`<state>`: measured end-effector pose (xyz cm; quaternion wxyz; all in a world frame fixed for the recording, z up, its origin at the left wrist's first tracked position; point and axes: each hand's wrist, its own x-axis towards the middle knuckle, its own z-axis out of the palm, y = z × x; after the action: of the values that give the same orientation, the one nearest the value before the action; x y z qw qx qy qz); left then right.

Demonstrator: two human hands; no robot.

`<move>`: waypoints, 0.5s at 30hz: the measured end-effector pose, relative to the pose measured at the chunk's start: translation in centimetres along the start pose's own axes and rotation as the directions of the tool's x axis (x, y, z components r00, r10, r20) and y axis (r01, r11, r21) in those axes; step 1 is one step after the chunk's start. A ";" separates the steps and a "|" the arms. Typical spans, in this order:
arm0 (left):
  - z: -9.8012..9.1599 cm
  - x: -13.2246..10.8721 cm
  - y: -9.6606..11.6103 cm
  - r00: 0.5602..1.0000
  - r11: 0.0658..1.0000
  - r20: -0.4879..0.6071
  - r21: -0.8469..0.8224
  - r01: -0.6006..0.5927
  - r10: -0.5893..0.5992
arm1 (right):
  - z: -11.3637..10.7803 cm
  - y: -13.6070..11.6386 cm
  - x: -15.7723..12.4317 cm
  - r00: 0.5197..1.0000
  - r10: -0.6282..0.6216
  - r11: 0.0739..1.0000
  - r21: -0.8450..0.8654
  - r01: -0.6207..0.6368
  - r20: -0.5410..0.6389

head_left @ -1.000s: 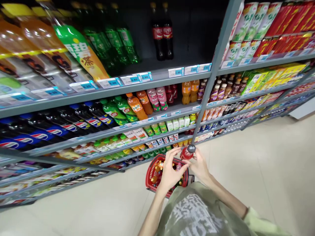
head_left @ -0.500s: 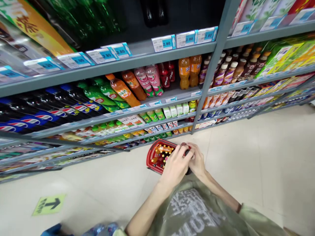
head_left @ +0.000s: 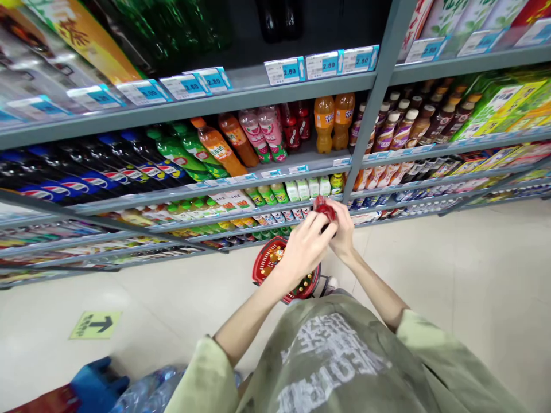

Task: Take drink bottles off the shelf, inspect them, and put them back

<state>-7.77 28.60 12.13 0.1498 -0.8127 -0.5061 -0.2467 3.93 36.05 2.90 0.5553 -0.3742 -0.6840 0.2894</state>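
Observation:
Both my hands are raised in front of the drink shelves, closed around a small red bottle. My left hand grips it from the left and below, my right hand from the right. Most of the bottle is hidden by my fingers. Below my hands a red shopping basket with several bottles in it stands on the floor. Straight ahead, a shelf carries orange, pink, red and green bottles in a row.
A grey upright post divides the shelving. Blue-labelled cola bottles fill the left. Price tags line the shelf edges. On the pale floor lies a green arrow sticker. A blue object and wrapped bottles sit at bottom left.
My hands have risen from over the basket to shelf height with the red bottle between them. The view has shifted slightly, showing more of my shirt and the blue object.

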 end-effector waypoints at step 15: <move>2.8 9.8 -8.1 0.994 0.995 0.086 0.082 0.061 -0.068 | 4.8 4.1 13.6 0.988 -0.151 0.985 -0.096 0.147 -0.039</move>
<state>-10.76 40.95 15.17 0.1511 -0.7995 -0.5476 -0.1950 -1.39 49.75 5.93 0.5731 -0.3541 -0.7097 0.2064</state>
